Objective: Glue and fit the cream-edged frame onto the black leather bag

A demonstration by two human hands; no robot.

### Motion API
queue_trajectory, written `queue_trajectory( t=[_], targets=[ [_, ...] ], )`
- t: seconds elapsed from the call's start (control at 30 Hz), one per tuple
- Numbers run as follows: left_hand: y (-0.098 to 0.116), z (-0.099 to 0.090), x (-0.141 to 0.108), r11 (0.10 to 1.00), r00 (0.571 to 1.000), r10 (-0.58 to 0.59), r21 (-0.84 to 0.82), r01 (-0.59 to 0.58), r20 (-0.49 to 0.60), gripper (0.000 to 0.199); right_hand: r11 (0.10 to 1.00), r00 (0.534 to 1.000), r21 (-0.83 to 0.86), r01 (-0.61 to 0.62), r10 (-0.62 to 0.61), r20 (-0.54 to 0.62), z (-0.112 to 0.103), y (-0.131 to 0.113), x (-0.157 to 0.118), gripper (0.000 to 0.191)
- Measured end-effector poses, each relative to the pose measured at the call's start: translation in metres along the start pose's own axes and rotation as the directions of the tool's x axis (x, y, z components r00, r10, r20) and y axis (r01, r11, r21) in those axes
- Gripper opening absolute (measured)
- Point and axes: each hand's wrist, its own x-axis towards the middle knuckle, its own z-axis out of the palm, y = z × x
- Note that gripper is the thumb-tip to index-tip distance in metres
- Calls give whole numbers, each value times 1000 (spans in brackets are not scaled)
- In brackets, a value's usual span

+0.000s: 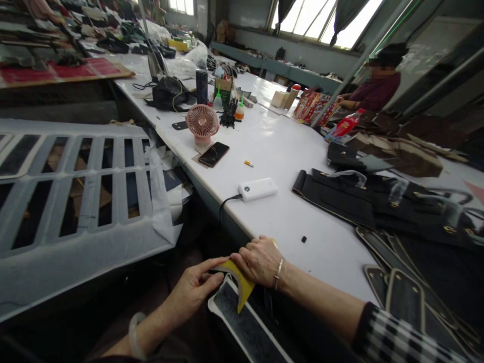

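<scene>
Between my two hands is a curved yellow piece (245,283), bent over the end of a black strip with a white border (242,317). My left hand (198,283) pinches the left end of the yellow piece between thumb and fingers. Curled fingers of my right hand (260,259) grip its upper edge, close to the edge of the white table (280,222). The strip slopes down toward the bottom of the view, and its lower part is out of frame.
On the table are a white power bank (260,188) with a cable, a phone (214,154), a pink fan (202,122) and black leather pieces (340,201). A slotted rack (86,252) stands left. A person (378,83) is at the far right.
</scene>
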Motion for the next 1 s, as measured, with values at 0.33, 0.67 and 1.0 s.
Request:
queue_trajectory(
  t=[0.33, 0.67, 1.0],
  targets=[
    [8, -1, -1, 950, 992, 128, 288, -118, -14, 37, 1000, 1000, -3, 3, -3, -5, 3, -1, -7, 50],
    [10, -3, -1, 858, 963, 256, 440, -267, 86, 31, 998, 999, 36, -45, 44, 32, 8, -9, -19, 51],
    [11, -8, 10, 994, 992, 1, 111, -14, 123, 54, 974, 973, 36, -224, 222, 56, 8, -31, -41, 51]
  ],
)
